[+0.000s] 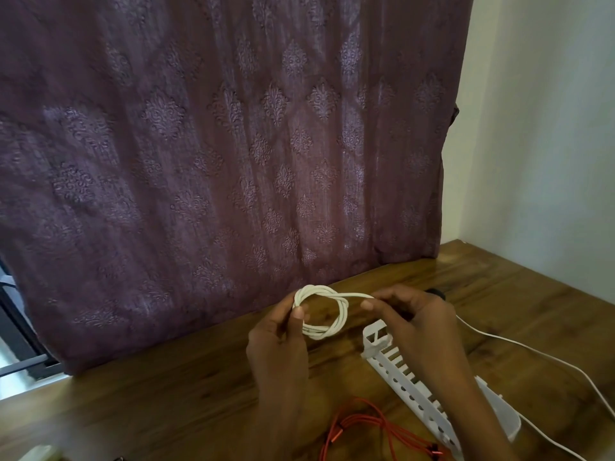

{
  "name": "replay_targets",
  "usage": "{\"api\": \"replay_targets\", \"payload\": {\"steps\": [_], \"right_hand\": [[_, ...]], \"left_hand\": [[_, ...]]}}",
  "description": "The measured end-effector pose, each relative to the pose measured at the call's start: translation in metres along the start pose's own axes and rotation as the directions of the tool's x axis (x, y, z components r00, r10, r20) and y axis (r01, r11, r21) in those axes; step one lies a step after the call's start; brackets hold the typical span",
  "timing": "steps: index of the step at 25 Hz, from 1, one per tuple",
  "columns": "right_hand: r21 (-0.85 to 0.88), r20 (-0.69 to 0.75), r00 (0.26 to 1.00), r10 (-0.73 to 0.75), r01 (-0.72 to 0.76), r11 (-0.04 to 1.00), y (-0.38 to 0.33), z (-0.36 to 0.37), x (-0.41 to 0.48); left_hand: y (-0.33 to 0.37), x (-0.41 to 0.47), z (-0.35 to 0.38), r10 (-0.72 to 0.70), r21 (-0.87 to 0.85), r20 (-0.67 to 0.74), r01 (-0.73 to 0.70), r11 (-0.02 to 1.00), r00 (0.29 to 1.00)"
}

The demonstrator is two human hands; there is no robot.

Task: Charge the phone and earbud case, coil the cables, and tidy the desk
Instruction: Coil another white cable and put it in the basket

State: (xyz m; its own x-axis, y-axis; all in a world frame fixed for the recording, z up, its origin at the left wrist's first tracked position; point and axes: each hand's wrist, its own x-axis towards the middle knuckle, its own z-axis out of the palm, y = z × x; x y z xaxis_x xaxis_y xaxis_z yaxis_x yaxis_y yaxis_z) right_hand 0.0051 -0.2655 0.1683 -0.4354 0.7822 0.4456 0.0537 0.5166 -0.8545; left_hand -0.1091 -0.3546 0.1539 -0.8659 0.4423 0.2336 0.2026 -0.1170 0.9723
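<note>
I see both hands raised just above a wooden desk (166, 404), working a white cable (321, 316) wound into a small round coil. The left hand (283, 341) pinches the coil's left side between thumb and fingers. The right hand (409, 317) grips the cable's loose end, drawn rightward from the top of the coil. Under the right forearm lies a white slotted plastic tray (399, 377), partly hidden by the arm. An orange cable (359, 434) lies loosely looped on the desk near the bottom edge. Another thin white lead (532, 352) trails along the desk to the right. A purple patterned curtain (216, 144) hangs behind the desk.
</note>
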Motion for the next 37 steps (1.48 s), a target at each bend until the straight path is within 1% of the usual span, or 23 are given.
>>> {"api": "replay_targets", "payload": {"steps": [2, 3, 4, 5, 7, 9, 11, 14, 16, 17, 19, 20, 21, 22, 23, 25, 26, 27, 29, 31, 33, 35, 37], "right_hand": [[-0.152, -0.068, 0.992, -0.108, 0.097, 0.984, 0.008, -0.002, 0.001], [-0.197, -0.104, 0.983, -0.15, 0.127, 0.972, 0.013, 0.0, 0.0], [-0.205, -0.133, 0.978, -0.163, 0.133, 0.97, 0.017, 0.002, -0.002], [-0.17, -0.16, 0.977, -0.14, 0.112, 0.979, 0.02, 0.005, -0.004], [-0.012, -0.182, 0.983, -0.009, 0.007, 1.0, 0.024, 0.014, -0.008], [0.202, -0.139, 0.98, 0.142, -0.112, 0.973, 0.022, 0.023, -0.011], [0.387, -0.047, 0.964, 0.262, -0.225, 0.894, 0.019, 0.03, -0.013], [0.529, 0.077, 0.938, 0.338, -0.326, 0.784, 0.01, 0.032, -0.015], [0.631, 0.165, 0.909, 0.383, -0.396, 0.667, 0.003, 0.032, -0.018], [0.637, 0.189, 0.902, 0.388, -0.413, 0.651, 0.001, 0.032, -0.019], [0.537, 0.168, 0.917, 0.362, -0.393, 0.746, 0.001, 0.032, -0.02], [0.487, 0.149, 0.927, 0.345, -0.372, 0.79, 0.003, 0.031, -0.02], [0.437, 0.127, 0.936, 0.328, -0.35, 0.828, 0.004, 0.03, -0.02], [0.376, 0.106, 0.949, 0.297, -0.315, 0.871, 0.005, 0.028, -0.02], [0.302, 0.089, 0.964, 0.249, -0.264, 0.916, 0.007, 0.026, -0.019], [0.188, 0.106, 0.984, 0.145, -0.163, 0.969, 0.007, 0.02, -0.016], [0.18, 0.127, 0.985, 0.118, -0.14, 0.974, 0.005, 0.018, -0.015], [0.211, 0.138, 0.983, 0.122, -0.149, 0.966, 0.003, 0.016, -0.014], [0.361, 0.14, 0.964, 0.227, -0.263, 0.895, 0.0, 0.013, -0.013], [0.537, 0.168, 0.919, 0.357, -0.389, 0.749, -0.001, 0.013, -0.013], [0.66, 0.228, 0.864, 0.449, -0.476, 0.581, 0.001, 0.015, -0.013], [0.724, 0.336, 0.814, 0.474, -0.546, 0.422, 0.004, 0.014, -0.011], [0.727, 0.457, 0.767, 0.451, -0.614, 0.307, 0.005, 0.012, -0.009]], "left_hand": [[0.002, 0.0, -0.001, -0.023, -0.029, 0.023, 0.024, 0.999, 0.999], [0.005, -0.001, 0.0, -0.057, -0.085, 0.052, 0.061, 0.995, 0.997], [0.008, -0.002, 0.0, -0.096, -0.157, 0.091, 0.11, 0.981, 0.991], [0.012, -0.004, 0.0, -0.129, -0.22, 0.128, 0.155, 0.963, 0.983], [0.017, -0.006, 0.003, -0.163, -0.291, 0.187, 0.213, 0.933, 0.969], [0.017, -0.009, 0.007, -0.175, -0.321, 0.206, 0.235, 0.917, 0.963], [0.015, -0.01, 0.01, -0.152, -0.325, 0.191, 0.208, 0.922, 0.97], [0.008, -0.008, 0.011, -0.091, -0.238, 0.117, 0.117, 0.964, 0.989], [0.001, -0.007, 0.011, -0.078, -0.171, 0.052, 0.085, 0.982, 0.996], [0.0, -0.007, 0.011, -0.063, -0.139, 0.032, 0.067, 0.988, 0.997], [-0.001, -0.008, 0.01, -0.041, -0.064, 0.038, 0.044, 0.997, 0.998], [-0.002, -0.007, 0.008, 0.004, 0.045, 0.055, -0.007, 0.999, 0.998], [0.0, -0.006, 0.006, 0.073, 0.207, 0.07, -0.086, 0.975, 0.995], [0.002, -0.004, 0.003, 0.141, 0.359, 0.101, -0.168, 0.918, 0.985], [0.002, -0.001, 0.0, 0.199, 0.427, 0.134, -0.238, 0.872, 0.971], [0.007, 0.003, -0.004, 0.221, 0.39, 0.225, -0.296, 0.872, 0.949], [0.011, 0.004, -0.005, 0.215, 0.355, 0.273, -0.306, 0.883, 0.938], [0.013, 0.005, -0.005, 0.193, 0.342, 0.311, -0.3, 0.89, 0.93], [0.014, 0.004, -0.006, 0.13, 0.323, 0.352, -0.251, 0.913, 0.927], [0.009, 0.002, -0.004, 0.057, 0.276, 0.35, -0.161, 0.948, 0.935], [0.005, 0.0, -0.002, 0.002, 0.243, 0.356, -0.094, 0.965, 0.935], [0.003, -0.003, 0.001, -0.049, 0.175, 0.355, -0.014, 0.984, 0.934], [0.001, -0.005, 0.003, -0.115, 0.093, 0.38, 0.086, 0.992, 0.918]]}}
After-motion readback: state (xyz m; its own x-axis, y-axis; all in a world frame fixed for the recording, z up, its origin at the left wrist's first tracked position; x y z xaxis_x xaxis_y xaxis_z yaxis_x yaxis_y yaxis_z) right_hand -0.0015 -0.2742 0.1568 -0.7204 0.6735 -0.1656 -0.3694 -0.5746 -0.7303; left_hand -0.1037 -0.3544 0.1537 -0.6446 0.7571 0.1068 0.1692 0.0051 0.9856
